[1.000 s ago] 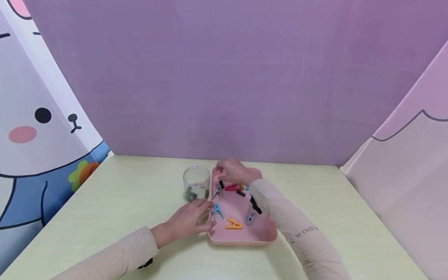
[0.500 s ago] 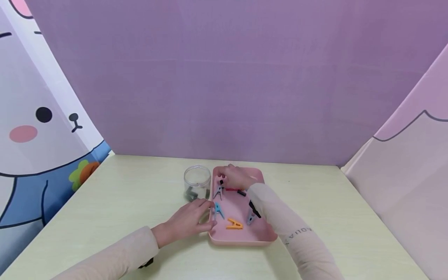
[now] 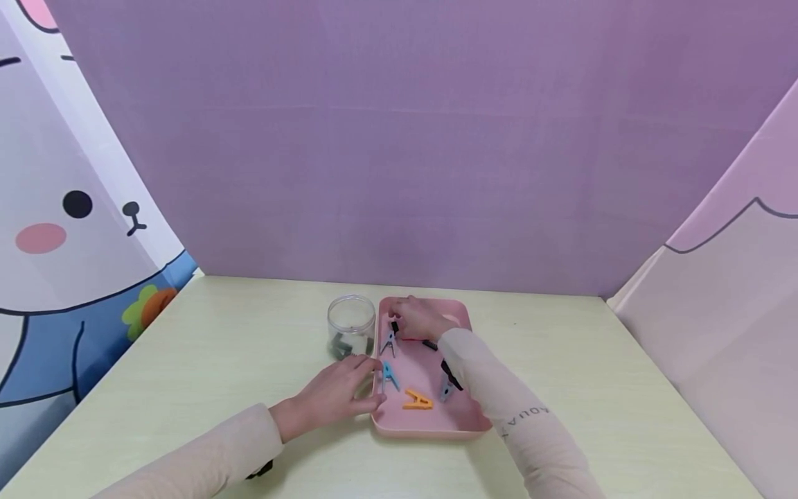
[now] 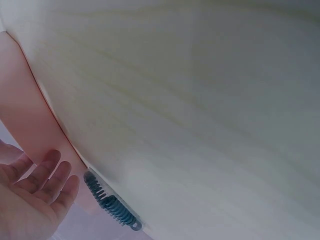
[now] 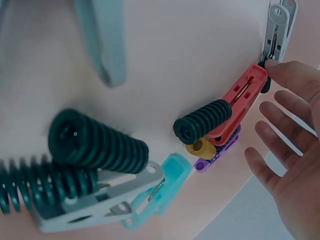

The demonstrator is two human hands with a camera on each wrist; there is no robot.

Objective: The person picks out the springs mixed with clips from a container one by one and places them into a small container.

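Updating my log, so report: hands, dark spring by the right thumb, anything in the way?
Left hand at pink tray, left side. Right hand at dark spring, fingers spread. Spring in tray, no grip visible. Red clip, grey clip crowding it.

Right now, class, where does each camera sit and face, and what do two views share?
Head: on the person's head, facing forward and down at the pink tray; left hand, right hand and sleeves show.
Left wrist: on that wrist, facing the table and tray side; only the left hand shows.
Right wrist: on that wrist, facing the red clip and dark springs; only the right hand shows.
Head and right wrist share the grey clip by the right hand.
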